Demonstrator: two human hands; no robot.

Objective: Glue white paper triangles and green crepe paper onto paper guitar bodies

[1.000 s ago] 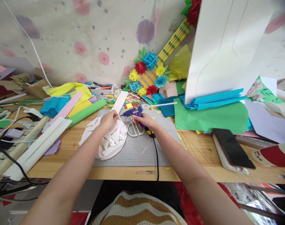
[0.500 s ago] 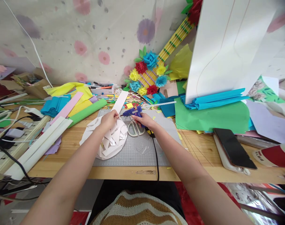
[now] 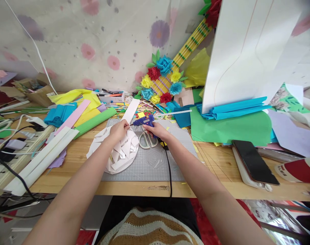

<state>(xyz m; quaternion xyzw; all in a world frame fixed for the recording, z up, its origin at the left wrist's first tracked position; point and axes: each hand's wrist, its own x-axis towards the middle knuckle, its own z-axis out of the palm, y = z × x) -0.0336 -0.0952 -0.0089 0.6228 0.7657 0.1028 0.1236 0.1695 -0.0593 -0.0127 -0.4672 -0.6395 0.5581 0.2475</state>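
My right hand (image 3: 156, 130) grips a blue glue gun (image 3: 144, 120), its nozzle pointing left at the fingertips of my other hand. My left hand (image 3: 119, 131) is closed in a pinch on a white paper strip (image 3: 131, 111) that sticks out beyond the fingers. Under the left hand and wrist lies a round white paper piece (image 3: 124, 153) covered with folded, overlapping strips. White-handled scissors (image 3: 144, 144) rest on the grey cutting mat (image 3: 144, 172) just below the glue gun. The tip of the nozzle is too small to show any glue.
A black cord (image 3: 170, 173) runs from the glue gun over the table edge. White strips (image 3: 42, 160) and a power strip (image 3: 24, 158) lie left. A phone (image 3: 254, 161) and paper cup (image 3: 299, 169) stand right. Behind are a flower-decorated paper guitar (image 3: 161, 83) and a white board (image 3: 236, 58).
The glue gun has shifted very slightly to the left in my right hand. My left hand stays in place on the strip.
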